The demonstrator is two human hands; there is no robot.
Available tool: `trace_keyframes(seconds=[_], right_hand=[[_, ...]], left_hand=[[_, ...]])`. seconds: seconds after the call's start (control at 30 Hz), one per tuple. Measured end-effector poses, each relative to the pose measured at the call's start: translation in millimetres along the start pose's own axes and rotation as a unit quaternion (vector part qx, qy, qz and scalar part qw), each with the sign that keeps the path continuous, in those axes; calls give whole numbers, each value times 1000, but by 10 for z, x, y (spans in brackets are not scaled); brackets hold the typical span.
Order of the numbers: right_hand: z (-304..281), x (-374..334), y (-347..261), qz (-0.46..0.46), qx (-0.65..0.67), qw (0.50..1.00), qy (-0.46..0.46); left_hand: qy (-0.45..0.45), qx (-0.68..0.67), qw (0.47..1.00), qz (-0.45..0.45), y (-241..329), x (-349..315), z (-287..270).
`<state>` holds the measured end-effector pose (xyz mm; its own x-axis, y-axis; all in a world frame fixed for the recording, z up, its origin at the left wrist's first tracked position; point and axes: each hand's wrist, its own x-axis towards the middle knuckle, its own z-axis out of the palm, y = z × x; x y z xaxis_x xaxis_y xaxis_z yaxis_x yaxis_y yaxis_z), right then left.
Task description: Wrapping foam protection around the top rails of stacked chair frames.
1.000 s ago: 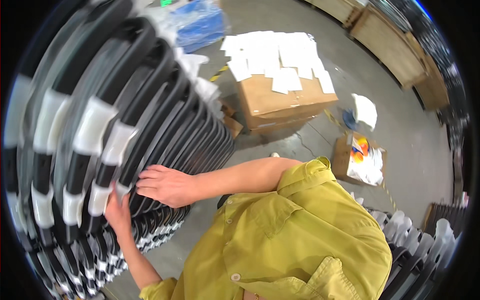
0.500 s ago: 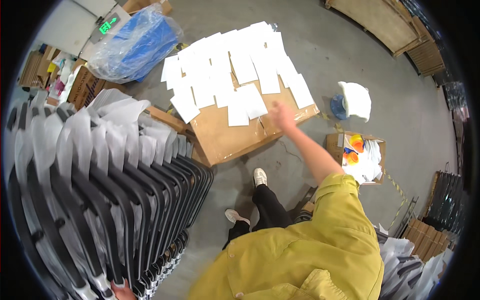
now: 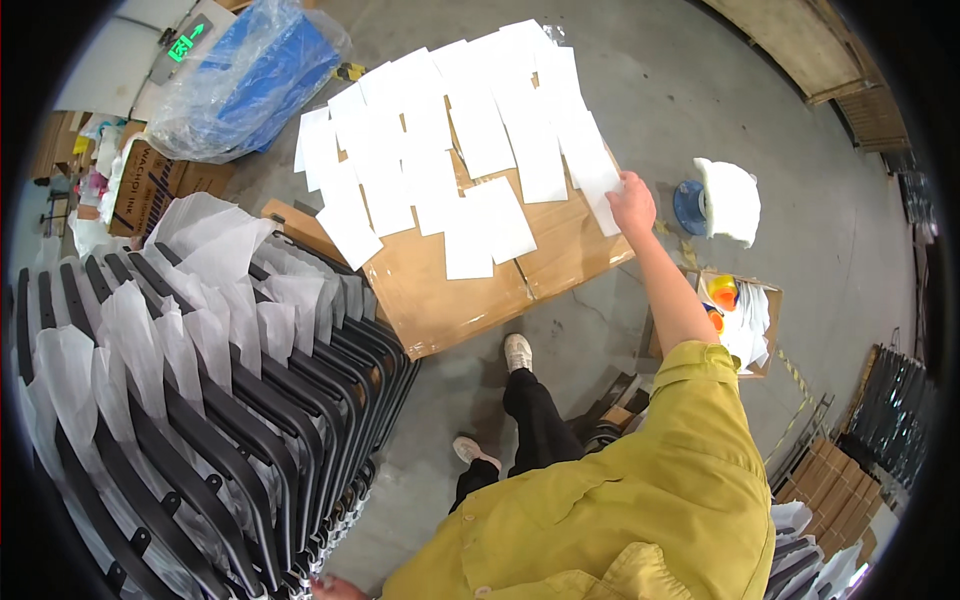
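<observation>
Overlapping white sheets (image 3: 480,135) cover much of the top of a large taped cardboard box (image 3: 450,310) ahead of me. At the box's right side, my right hand (image 3: 633,205) is closed on the edge of the rightmost white sheet (image 3: 592,175); the fingertips are partly hidden. Down at the lower edge, my left hand (image 3: 338,588) shows only in part. It is beside the lower ends of the black bent metal frames (image 3: 270,400), and its fingers cannot be made out. Pale translucent wrapping (image 3: 215,300) hangs over the upper parts of these frames.
A blue object in clear plastic (image 3: 250,85) stands at the far left. Right of the box are a blue round object with a white padded cover (image 3: 728,203) and an open carton (image 3: 772,335) holding orange-and-white items. More wrapped frames (image 3: 800,560) stand at the lower right.
My right hand has moved right, from above the box's front edge to the rightmost sheet, and closed on it. My left hand has shifted right along the frames' lower ends. The view has shifted slightly.
</observation>
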<state>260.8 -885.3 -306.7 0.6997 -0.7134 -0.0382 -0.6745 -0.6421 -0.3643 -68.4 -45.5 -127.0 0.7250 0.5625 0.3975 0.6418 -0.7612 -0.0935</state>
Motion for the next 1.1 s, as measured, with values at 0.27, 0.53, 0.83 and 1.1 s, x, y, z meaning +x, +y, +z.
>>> trace_keyframes(seconds=[0.27, 0.53, 0.83, 1.1], right_hand=[[-607, -701, -427, 130, 584, 746, -293], [-820, -3510, -1815, 194, 706, 531, -426], [-1406, -4413, -2483, -424, 402, 744, -324], [-718, -5297, -3190, -230, 442, 580, -644]], left_hand=[[-431, -431, 789, 81, 2943, -305, -205], [-516, -656, 541, 105, 3949, -483, -541], [-496, -366, 706, 349, 1923, 548, -1017], [116, -357, 867, 328, 1088, 1134, -1246]])
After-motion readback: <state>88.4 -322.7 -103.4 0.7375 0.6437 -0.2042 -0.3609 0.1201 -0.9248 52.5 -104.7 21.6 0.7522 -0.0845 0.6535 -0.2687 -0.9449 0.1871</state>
